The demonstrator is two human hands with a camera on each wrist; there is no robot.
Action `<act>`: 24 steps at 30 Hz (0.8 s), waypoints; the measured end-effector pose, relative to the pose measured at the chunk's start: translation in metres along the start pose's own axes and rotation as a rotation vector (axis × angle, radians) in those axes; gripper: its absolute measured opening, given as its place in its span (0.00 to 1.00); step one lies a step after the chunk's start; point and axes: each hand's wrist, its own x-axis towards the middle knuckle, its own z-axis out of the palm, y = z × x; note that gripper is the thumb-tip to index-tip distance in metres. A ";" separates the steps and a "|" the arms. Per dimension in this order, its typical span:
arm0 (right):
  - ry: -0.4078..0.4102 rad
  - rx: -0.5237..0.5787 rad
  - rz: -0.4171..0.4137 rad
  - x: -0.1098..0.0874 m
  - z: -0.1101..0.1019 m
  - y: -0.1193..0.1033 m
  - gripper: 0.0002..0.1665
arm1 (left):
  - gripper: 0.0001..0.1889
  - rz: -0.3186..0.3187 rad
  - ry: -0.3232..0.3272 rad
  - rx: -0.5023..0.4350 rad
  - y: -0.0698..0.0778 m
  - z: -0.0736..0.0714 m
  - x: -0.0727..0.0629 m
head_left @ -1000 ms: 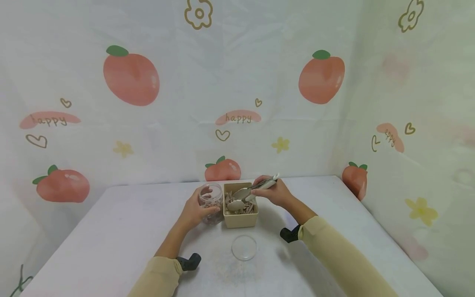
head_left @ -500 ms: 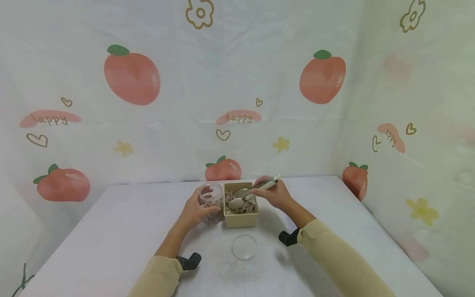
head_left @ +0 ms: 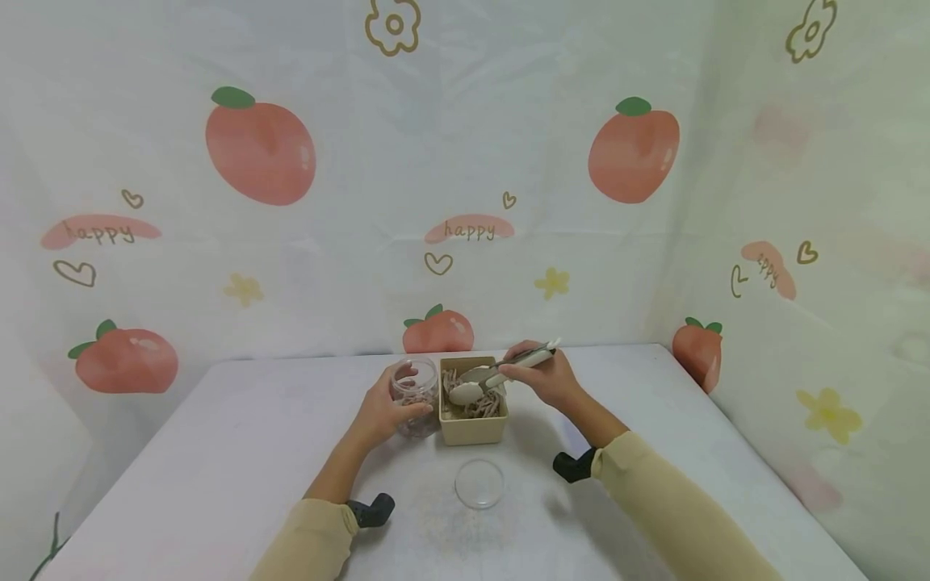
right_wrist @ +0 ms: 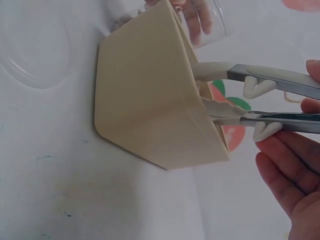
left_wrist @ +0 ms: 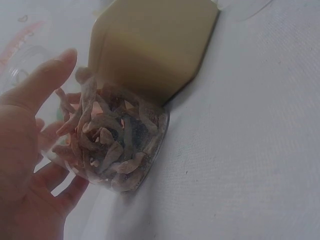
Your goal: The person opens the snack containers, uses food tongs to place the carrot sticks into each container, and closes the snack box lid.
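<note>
My left hand (head_left: 383, 409) holds a clear plastic jar (head_left: 415, 373) upright on the table, thumb on one side and fingers round the other. Inside lie several brownish, twisted dried strips (left_wrist: 112, 145), plain in the left wrist view. Touching or close beside the jar stands a beige square box (head_left: 472, 432) with more of the same strips (head_left: 484, 406) in it. In my right hand (head_left: 546, 375) are pale-headed tongs (head_left: 526, 360), gripped by their grey handles. The tongs' heads (head_left: 467, 393) dip into the box, spread apart. What lies between them is mostly hidden.
A clear round lid (head_left: 479, 484) lies flat on the white table (head_left: 276, 468) in front of the box. Behind the table hangs a white curtain (head_left: 349, 266) printed with peaches. A wrist camera sits on each forearm.
My right hand and the tongs have shifted slightly right, with the heads still inside the box. The left hand, jar, box and lid keep their places.
</note>
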 end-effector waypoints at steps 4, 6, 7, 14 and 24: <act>0.018 0.025 -0.005 0.000 -0.002 -0.002 0.12 | 0.46 -0.002 0.001 0.007 0.001 0.000 0.000; 0.030 0.035 -0.008 0.000 -0.004 -0.002 0.11 | 0.46 0.000 0.001 0.011 0.001 0.000 -0.001; 0.037 0.033 -0.006 0.000 -0.004 -0.002 0.11 | 0.46 0.001 0.002 0.012 0.001 0.000 -0.001; 0.058 0.025 0.017 -0.001 -0.010 -0.004 0.11 | 0.46 0.000 0.003 0.015 0.001 0.000 -0.001; 0.066 0.109 0.023 0.000 -0.016 -0.001 0.12 | 0.46 0.003 -0.002 0.022 0.002 0.000 -0.001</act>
